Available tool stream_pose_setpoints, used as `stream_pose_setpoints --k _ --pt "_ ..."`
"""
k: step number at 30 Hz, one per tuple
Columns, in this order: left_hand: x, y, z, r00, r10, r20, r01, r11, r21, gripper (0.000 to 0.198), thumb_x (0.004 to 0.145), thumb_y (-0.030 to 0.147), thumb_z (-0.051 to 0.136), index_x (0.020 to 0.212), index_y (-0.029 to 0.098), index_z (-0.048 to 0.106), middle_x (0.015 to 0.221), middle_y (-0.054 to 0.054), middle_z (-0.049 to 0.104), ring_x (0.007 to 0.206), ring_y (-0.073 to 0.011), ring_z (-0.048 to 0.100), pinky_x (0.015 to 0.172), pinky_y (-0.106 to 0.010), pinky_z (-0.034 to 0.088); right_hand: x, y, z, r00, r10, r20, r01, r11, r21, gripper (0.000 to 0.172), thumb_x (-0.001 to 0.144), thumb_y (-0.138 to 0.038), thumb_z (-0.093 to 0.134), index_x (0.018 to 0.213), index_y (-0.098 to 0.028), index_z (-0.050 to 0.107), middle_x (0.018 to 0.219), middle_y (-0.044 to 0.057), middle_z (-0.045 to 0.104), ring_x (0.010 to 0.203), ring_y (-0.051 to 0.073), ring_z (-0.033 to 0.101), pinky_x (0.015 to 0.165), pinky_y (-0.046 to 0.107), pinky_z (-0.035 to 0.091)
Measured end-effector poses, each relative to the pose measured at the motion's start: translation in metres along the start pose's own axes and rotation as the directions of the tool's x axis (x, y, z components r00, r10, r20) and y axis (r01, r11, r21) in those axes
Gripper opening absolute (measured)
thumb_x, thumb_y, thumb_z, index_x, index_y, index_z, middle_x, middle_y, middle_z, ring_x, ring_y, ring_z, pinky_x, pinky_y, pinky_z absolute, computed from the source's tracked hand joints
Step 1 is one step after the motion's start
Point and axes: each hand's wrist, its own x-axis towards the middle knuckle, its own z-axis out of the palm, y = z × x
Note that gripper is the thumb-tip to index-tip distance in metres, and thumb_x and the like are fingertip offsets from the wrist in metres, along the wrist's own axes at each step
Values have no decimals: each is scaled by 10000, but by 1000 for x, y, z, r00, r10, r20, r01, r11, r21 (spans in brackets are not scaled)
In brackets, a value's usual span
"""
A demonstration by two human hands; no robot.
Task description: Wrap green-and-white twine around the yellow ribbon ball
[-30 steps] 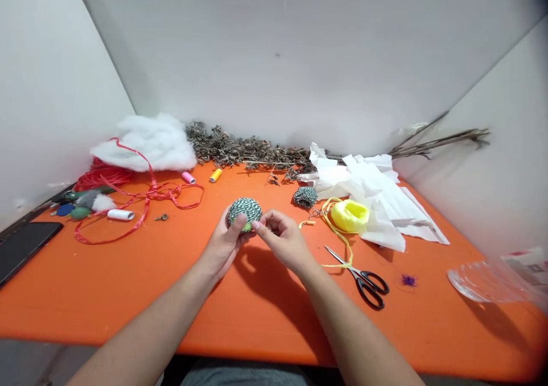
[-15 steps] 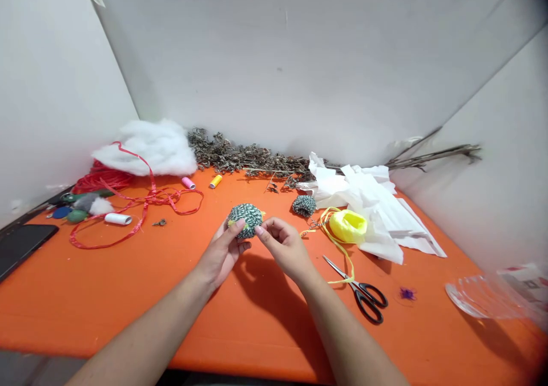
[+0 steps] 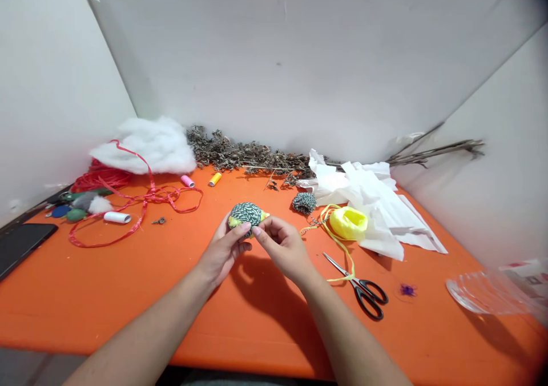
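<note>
Head view: what is being held?

A ball of green-and-white twine (image 3: 245, 216), with yellow showing at its edges, is gripped by the left hand (image 3: 223, 250), whose fingers are curled round it from below.

And the right hand (image 3: 285, 248)?

It is half closed, and the ball's lower right side is pinched between its thumb and fingers.

Where is the ball held?

It is held just above the middle of the orange bench (image 3: 128, 300). A smaller twine ball (image 3: 304, 203) is placed to the right, near a yellow raffia bundle (image 3: 348, 223). Black-handled scissors (image 3: 363, 290) are laid nearer the front, and red ribbon (image 3: 137, 200) is spread to the left.
</note>
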Motion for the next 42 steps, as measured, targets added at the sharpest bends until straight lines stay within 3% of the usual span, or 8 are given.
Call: stream_pose_setpoints --k 6,16,21,42 --pt "1 -1 -1 1000 11 -5 -11 1000 10 375 776 317 820 1097 216 654 1060 -23 697 832 -117 636 588 -186 490 0 -3 -1 1000 -3 -24 3 1000 5 341 885 -530 675 814 -209 587 697 -17 517 639 141 441 583 271 331" --pt "0 1 1 1000 -12 -21 11 998 -66 344 740 354 829 981 199 639 826 19 670 684 -109 627 505 -186 469 1 2 -2 1000 -13 -15 13 1000 -10 300 912 -485 668 823 -206 601 716 -5 583 644 140 487 616 279 368" --pt "2 0 -1 997 -41 -61 36 996 -81 385 688 316 883 955 161 654 818 0 693 639 -93 632 451 -158 441 1 2 -4 1000 12 -6 -12 999 -36 328 901 -515 668 820 -203 608 726 0 596 648 143 502 614 281 382" --pt "2 6 3 979 -175 -99 154 969 -191 297 894 423 661 973 137 672 750 -47 736 530 -140 692 423 -188 495 5 0 -6 998 61 -18 -61 998 -3 427 826 -618 693 831 -201 604 690 -22 549 591 118 435 560 261 332"
